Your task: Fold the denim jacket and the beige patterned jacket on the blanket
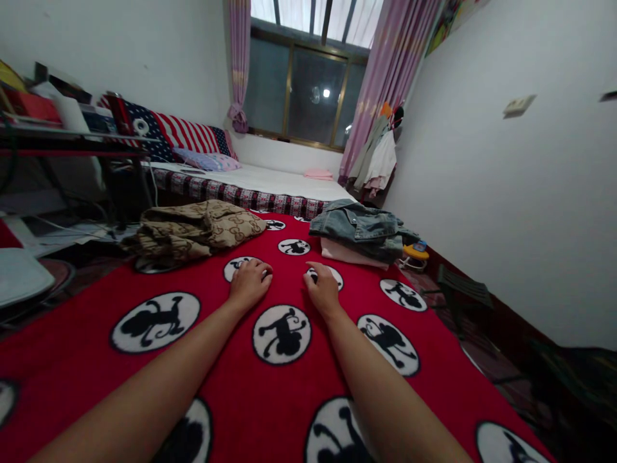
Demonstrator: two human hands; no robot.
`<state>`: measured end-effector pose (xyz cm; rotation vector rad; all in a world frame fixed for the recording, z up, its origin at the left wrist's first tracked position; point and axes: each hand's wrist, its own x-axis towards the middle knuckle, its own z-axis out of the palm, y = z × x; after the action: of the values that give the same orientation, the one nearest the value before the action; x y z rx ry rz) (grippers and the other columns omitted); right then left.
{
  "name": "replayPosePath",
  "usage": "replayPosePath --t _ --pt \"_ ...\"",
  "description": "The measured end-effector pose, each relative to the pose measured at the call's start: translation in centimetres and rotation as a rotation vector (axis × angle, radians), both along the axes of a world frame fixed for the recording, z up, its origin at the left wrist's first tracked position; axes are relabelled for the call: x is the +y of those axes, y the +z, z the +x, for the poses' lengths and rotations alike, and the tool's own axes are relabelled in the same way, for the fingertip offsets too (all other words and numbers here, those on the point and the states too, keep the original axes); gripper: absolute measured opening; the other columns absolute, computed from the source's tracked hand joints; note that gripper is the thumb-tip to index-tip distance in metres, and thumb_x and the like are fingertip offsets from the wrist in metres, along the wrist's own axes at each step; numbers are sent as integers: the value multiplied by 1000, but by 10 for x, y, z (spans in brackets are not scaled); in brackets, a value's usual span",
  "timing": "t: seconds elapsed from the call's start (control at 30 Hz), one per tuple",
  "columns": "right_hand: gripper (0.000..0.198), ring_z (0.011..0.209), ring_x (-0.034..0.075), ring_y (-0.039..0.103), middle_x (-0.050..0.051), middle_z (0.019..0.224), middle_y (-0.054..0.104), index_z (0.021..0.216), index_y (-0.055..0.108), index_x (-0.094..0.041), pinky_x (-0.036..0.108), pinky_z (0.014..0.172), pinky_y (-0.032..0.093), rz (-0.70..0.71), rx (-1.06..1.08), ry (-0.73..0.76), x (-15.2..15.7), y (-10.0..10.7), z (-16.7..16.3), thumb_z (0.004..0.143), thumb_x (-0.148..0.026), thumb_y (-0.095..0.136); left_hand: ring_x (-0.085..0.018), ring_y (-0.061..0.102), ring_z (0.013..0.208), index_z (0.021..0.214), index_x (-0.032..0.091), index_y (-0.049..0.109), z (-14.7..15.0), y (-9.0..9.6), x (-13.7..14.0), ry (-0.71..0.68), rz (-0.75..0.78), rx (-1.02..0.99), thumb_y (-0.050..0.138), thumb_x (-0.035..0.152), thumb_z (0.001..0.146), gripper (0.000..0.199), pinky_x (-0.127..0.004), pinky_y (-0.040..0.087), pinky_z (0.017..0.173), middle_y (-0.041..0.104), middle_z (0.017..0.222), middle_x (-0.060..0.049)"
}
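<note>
Both arms reach forward over a red blanket [226, 399] printed with dark monkey figures in white circles. My left hand [249, 283] rests on or just above it, fingers apart and loosely curved, holding nothing. Facing it, my right hand [322, 286] is held the same way, thumb and fingers apart with nothing between them. Beyond the left hand lies a crumpled tan-and-brown patterned garment [202, 228]. Past the right hand, a folded denim garment [359, 225] sits on top of a folded white cloth [349, 253]. Neither hand touches these clothes.
A bed [270, 179] with a white sheet stands under the window. At left is a cluttered desk [72, 145] and a pale seat [22, 276]. On the right are a yellow stool [415, 253], a dark folding stool [465, 286] and hanging clothes [380, 157].
</note>
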<state>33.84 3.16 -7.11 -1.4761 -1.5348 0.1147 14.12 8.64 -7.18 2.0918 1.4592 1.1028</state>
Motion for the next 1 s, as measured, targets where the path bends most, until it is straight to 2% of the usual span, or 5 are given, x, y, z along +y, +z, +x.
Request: replayPosePath --t 0.13,0.37,0.6,0.8,1.0 --pt "66 149 25 9 9 159 23 148 35 -18 53 118 6 71 -600 147 -11 12 -21 87 -33 54 -27 58 110 89 18 67 21 19 14 -102 -252 -507 59 46 80 30 -42 44 98 68 103 -12" --pt "80 150 25 -1 12 161 9 154 20 -13 51 119 -3 26 -743 143 -5 3 -23 87 -42 54 -30 60 116 112 14 57 68 30 14 -785 -813 -1252 55 61 80 58 -47 43 103 65 118 -18" --pt "76 149 26 7 13 160 18 154 21 -13 52 118 -2 -86 -715 115 -8 -2 -25 88 -37 49 -24 67 102 100 14 57 76 5 9 -815 -765 -1164 78 9 59 47 -42 41 105 71 104 -11" --pt "67 147 28 20 15 158 24 151 26 -11 58 117 3 -126 -710 127 -15 3 -29 90 -31 44 -18 69 73 81 15 53 84 3 4 -624 -591 -1088 82 33 64 39 -34 53 82 70 74 -5" --pt "65 145 25 25 18 154 33 147 35 -9 51 117 20 -110 -563 260 -13 4 -22 86 -24 52 -19 67 70 75 15 55 85 3 7 -388 -352 -669 40 57 90 47 -32 53 69 68 71 -7"
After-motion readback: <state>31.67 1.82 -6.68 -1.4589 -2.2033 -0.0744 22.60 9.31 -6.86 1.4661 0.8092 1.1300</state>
